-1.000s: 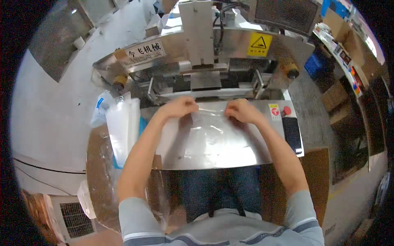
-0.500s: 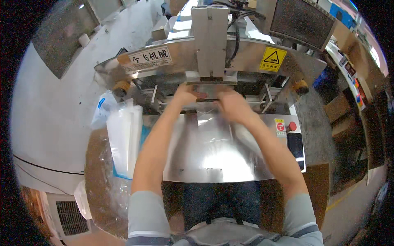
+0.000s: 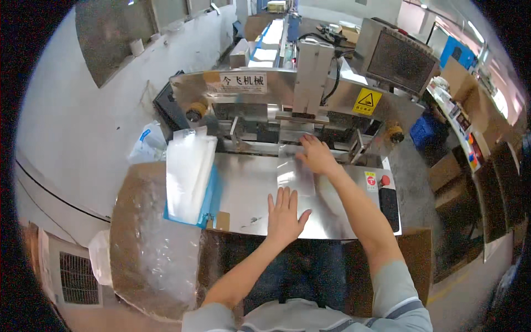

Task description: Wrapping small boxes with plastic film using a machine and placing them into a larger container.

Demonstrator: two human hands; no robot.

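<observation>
A clear plastic bag [image 3: 296, 174] lay flat on the steel bench [image 3: 243, 193], its far end at the sealing machine [image 3: 298, 105]. Both hands were open, pressing it smooth: left hand [image 3: 285, 213] at the bag's near end, right hand [image 3: 316, 156] beside the machine.

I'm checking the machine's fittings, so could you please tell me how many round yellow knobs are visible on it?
2: one yellow knob at the machine's left end, above the bag stack, and the other yellow knob at its right end. Others may be hidden.

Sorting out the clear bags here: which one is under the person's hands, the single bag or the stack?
The single clear plastic bag flat on the steel table; the stack lies untouched left.
</observation>
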